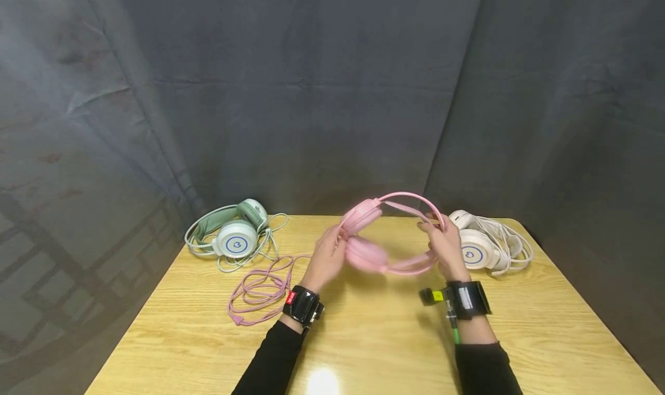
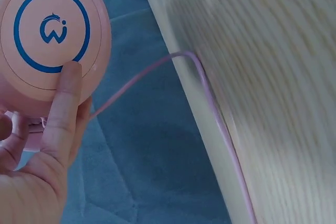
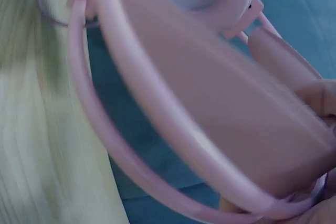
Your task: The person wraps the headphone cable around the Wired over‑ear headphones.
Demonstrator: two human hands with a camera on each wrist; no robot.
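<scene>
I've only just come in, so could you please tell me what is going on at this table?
A person is holding the pink headphones up off the table, with the left hand at the earcups and the right hand gripping the headband. Their cable lies partly in loose loops on the table. The green headphones lie to the person's left and the white headphones to the right.

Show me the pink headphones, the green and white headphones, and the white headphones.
Pink headphones (image 2: 51, 40), left wrist view: outer face of an ear cup.
Green and white headphones (image 1: 236, 244), head view: nearer ear cup's round face.
White headphones (image 1: 475, 253), head view: nearer ear cup's blue-ringed face.
</scene>
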